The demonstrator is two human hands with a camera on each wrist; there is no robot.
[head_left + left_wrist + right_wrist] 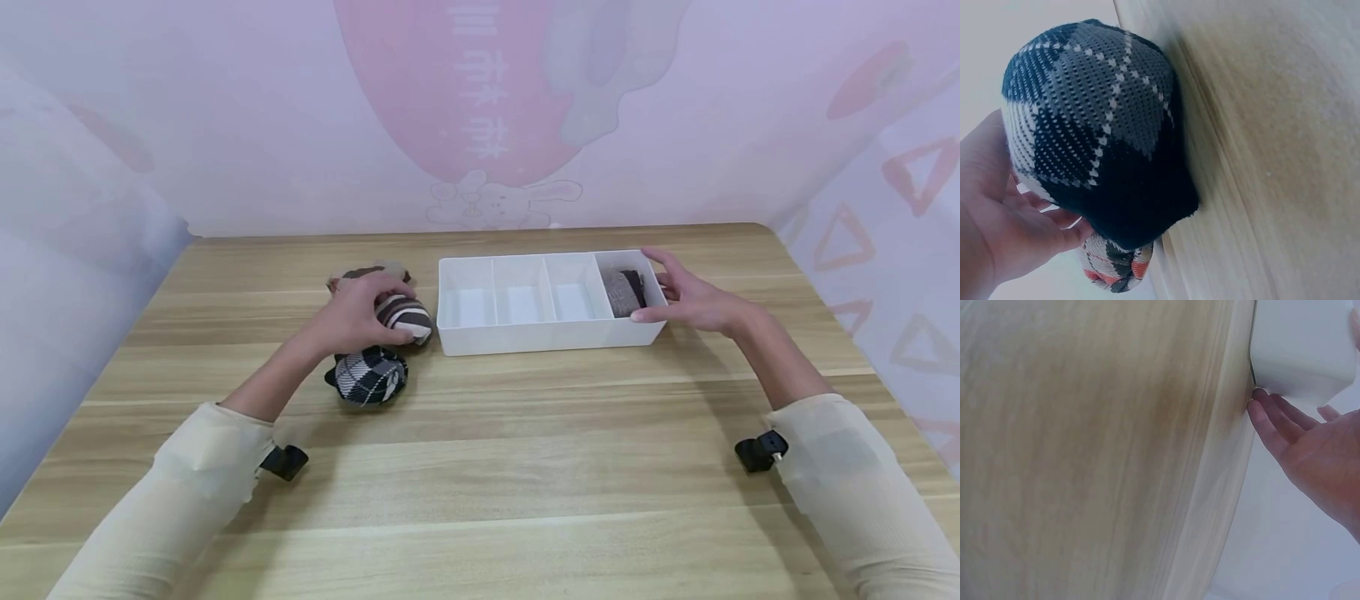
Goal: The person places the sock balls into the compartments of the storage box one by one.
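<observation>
Argyle sock ball [1094, 125] beside left hand [358, 315] (gripping striped sock [405, 317]).

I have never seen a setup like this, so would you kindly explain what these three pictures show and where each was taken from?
No machine here: a person works with two bare hands and wears three cameras. The wide picture comes from a head camera looking down at a wooden table. The two close-ups come from cameras strapped to each wrist, which is why they look tilted.

On the table stands a white tray with four compartments. Three show nothing inside; the rightmost holds a grey-brown sock roll. The right hand rests against the tray's right end, fingers fairly straight.

Left of the tray lie more rolled socks. The left hand grips a striped roll; an argyle roll lies just in front, filling the left wrist view.
</observation>
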